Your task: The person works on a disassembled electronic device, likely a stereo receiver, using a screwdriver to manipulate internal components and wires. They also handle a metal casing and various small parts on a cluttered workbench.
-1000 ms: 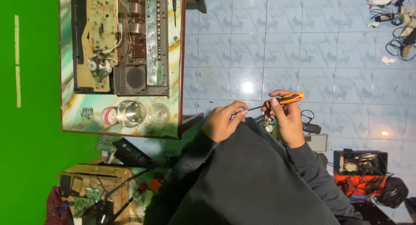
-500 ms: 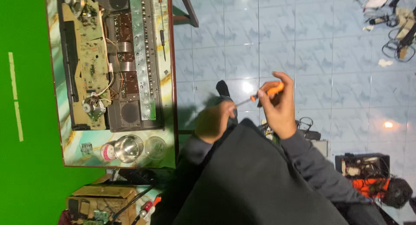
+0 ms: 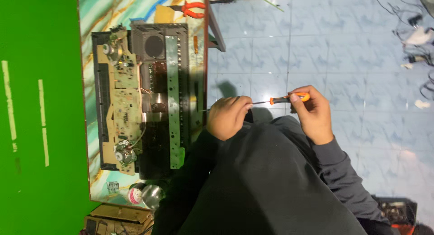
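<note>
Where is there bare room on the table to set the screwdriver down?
Only the marbled tabletop strip beside the red pliers; the opened device fills the rest, and small round containers crowd one corner. Right hand and left hand hold the screwdriver over bare floor tiles.

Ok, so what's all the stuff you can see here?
table: 1, marbled green top, left
open device: 1, black case, on the table
circuit board: 1, green, in the device
speaker: 1, round, black, in the device
pliers: 1, red grips, table's top end
metal bowl: 1, shiny, table's bottom end
wooden box: 1, brown, bottom left
cables: several, dark and white, on the floor top right
floor: pale blue tiles, right
wall: green, far left
screwdriver: 1, orange handle, between both hands
left hand: 1, closed on the screwdriver's shaft
right hand: 1, holding the handle
</note>
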